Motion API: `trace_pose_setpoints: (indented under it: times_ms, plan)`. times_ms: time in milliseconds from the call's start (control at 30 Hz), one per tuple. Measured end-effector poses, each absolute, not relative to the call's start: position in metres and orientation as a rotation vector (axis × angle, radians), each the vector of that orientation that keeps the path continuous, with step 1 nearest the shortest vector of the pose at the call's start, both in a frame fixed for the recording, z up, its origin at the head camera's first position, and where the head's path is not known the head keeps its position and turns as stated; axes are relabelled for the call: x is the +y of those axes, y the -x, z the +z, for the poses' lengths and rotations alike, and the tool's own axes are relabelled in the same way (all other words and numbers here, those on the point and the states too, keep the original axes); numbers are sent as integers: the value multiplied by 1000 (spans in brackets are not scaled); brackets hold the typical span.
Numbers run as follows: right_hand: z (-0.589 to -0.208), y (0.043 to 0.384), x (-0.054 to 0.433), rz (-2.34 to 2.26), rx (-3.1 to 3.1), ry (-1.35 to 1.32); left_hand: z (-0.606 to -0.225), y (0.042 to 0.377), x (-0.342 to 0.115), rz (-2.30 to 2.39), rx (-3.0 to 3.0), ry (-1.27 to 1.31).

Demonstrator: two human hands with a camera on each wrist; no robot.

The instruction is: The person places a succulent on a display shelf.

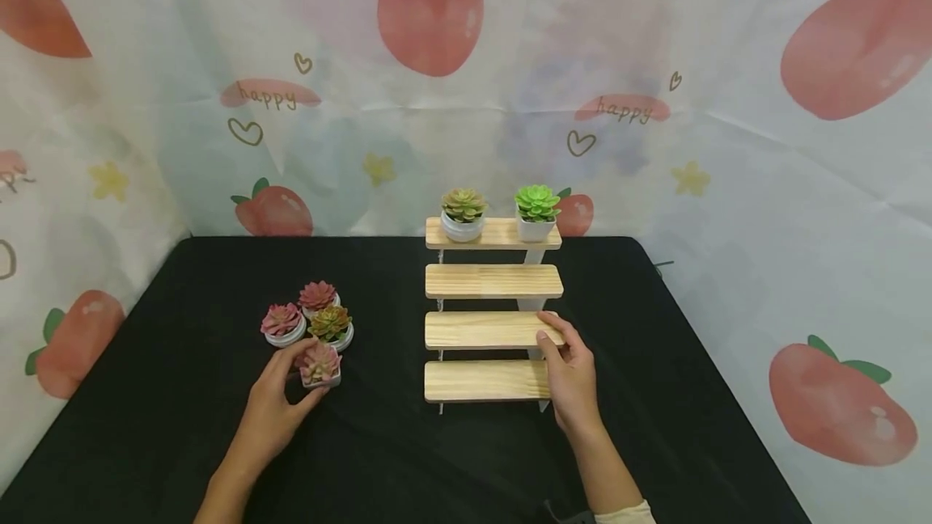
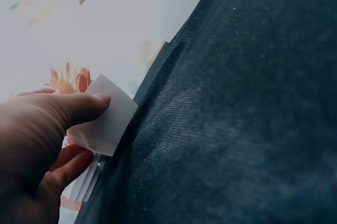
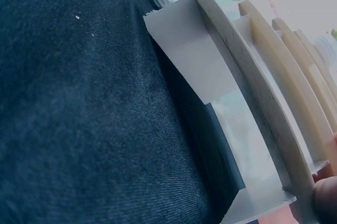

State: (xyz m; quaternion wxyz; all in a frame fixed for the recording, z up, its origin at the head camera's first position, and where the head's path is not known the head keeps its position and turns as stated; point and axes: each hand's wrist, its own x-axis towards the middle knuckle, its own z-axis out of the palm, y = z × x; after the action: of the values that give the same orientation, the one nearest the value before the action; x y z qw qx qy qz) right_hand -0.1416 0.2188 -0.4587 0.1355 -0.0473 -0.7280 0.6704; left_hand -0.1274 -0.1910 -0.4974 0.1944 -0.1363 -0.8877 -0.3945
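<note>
One black cloth-covered worktop (image 1: 379, 459) carries a four-tier pale wooden stand (image 1: 480, 281) with white supports, right of centre toward the back edge. Well apart, the right hand (image 1: 574, 378) grips the stand's right end at the lower tiers, and the left hand (image 1: 273, 407), nearer the left edge, pinches a pink succulent in a square white pot (image 1: 320, 366). Three reddish succulents in round white pots (image 1: 306, 315) cluster just behind it; two green potted succulents (image 1: 537, 207) top the stand.
</note>
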Motion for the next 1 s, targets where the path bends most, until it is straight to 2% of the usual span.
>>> trace_pose_setpoints:
  times_ms: [1000]
  plan:
    - [-458, 140, 220, 1947, -2122, 123, -504, 124, -186, -1114, -2426, 355]
